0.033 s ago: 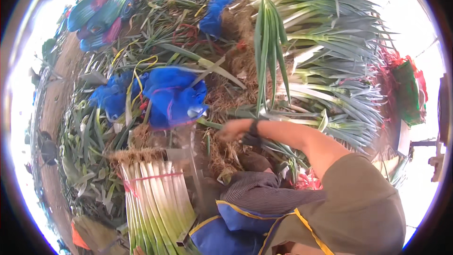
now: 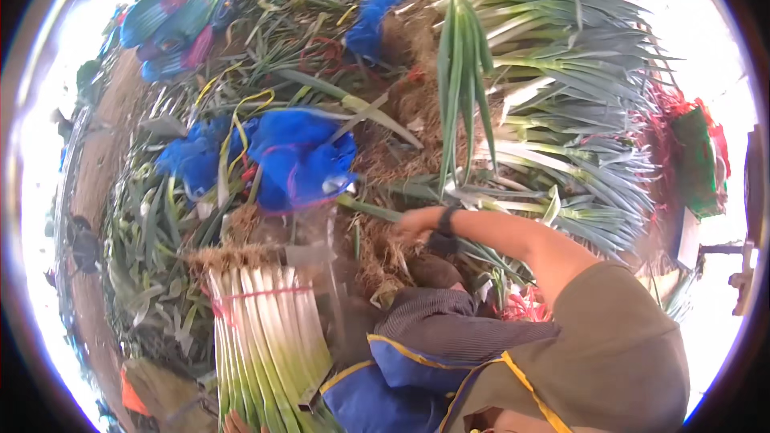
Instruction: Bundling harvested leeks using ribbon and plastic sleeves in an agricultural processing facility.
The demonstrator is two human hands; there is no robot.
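A bundle of leeks (image 2: pixel 265 321), white ends and roots pointing away from me, lies at the lower left. A red tie (image 2: pixel 269 297) runs across the white stalks. My left hand (image 2: pixel 235 423) shows only its fingers at the bottom edge, holding the bundle near its green part. My right arm reaches across to the middle, a black band at the wrist. Its hand (image 2: pixel 415 224) is bunched and slightly blurred, above loose roots (image 2: pixel 381 261); whatever it may hold is hidden. A flat greyish piece (image 2: pixel 309 254) stands beside the bundle's root end.
Rows of loose leeks (image 2: pixel 569 104) lie at the right. Blue net bags (image 2: pixel 293 156) sit beyond the bundle, among scattered leaves (image 2: pixel 156 232). More coloured bundles (image 2: pixel 180 20) lie far left. A dark metal bracket (image 2: pixel 314 393) adjoins the bundle by my blue, yellow-edged apron (image 2: pixel 377 401).
My right hand has moved a little to the right, away from the bundle, and is less blurred. More of my left fingers shows on the leeks.
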